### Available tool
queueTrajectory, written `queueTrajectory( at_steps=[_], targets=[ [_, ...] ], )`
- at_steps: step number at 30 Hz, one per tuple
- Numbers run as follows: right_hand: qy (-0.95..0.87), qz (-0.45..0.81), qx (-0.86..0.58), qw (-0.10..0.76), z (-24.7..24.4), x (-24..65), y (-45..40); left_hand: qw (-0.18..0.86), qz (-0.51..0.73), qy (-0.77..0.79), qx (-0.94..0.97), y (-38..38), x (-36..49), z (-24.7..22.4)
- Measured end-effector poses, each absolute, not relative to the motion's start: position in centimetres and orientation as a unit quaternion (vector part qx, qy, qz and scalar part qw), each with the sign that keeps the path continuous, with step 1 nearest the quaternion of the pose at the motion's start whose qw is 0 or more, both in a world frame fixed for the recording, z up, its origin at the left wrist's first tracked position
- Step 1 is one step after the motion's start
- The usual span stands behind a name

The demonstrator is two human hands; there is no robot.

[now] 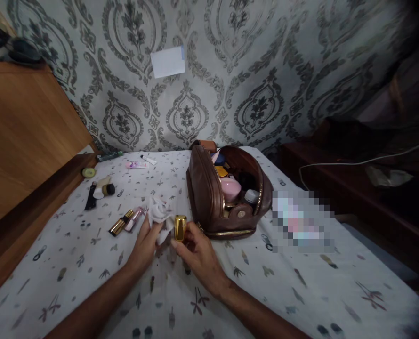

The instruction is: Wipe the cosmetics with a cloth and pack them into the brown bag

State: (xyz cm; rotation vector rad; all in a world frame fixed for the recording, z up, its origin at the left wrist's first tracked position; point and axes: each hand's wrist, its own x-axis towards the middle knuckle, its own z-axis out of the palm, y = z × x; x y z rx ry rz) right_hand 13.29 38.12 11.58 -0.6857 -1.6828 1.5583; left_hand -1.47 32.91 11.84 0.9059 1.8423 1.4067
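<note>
My left hand (pixel 146 240) grips a crumpled white cloth (pixel 159 212) in front of me. Close beside it, my right hand (pixel 195 247) holds a small shiny gold container (pixel 180 228) upright between thumb and fingers. Just behind my right hand stands a brown leather bag (pixel 205 188), unzipped at the top. Inside the bag a pink rounded item (pixel 229 189), a white-capped item (pixel 251 196) and a yellow item (pixel 221 171) show. Left of the cloth lie a black and gold tube (pixel 120 223) and a pink tube (pixel 134 219) side by side.
Farther left on the patterned sheet (pixel 174 301) are a black tube (pixel 90 195), a white bottle with a dark cap (pixel 103 189) and a green round item (pixel 88 173). Small tubes (pixel 136 165) lie near the wall. Wooden furniture (pixel 29 113) borders the left; a pixelated patch (pixel 301 219) is right.
</note>
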Motion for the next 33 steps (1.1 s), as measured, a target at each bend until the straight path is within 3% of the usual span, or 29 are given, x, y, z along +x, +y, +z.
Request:
queueTrajectory(
  at_steps=[7, 11, 22, 28, 33],
  targets=[
    [-0.715, 0.496, -0.330, 0.367, 11.2, 13.2, 38.0, 0.321, 0.504, 0.630, 0.496, 32.4, -0.8, 13.0],
    [-0.743, 0.438, -0.319, 0.393, 11.4, 13.5, 38.2, 0.315, 0.512, 0.642, 0.476, 32.8, -1.0, 13.0],
    [-0.635, 0.547, -0.312, 0.447, 11.4, 14.0, 37.5, 0.262, 0.527, 0.706, 0.394, 33.0, -2.1, 13.0],
    [-0.656, 0.491, -0.312, 0.481, 10.9, 13.5, 37.8, 0.204, 0.510, 0.727, 0.411, 32.5, -3.8, 9.4],
    [-0.703, 0.434, -0.271, 0.495, 10.9, 13.5, 37.7, 0.193, 0.479, 0.731, 0.445, 33.0, -4.2, 9.6]
  ],
)
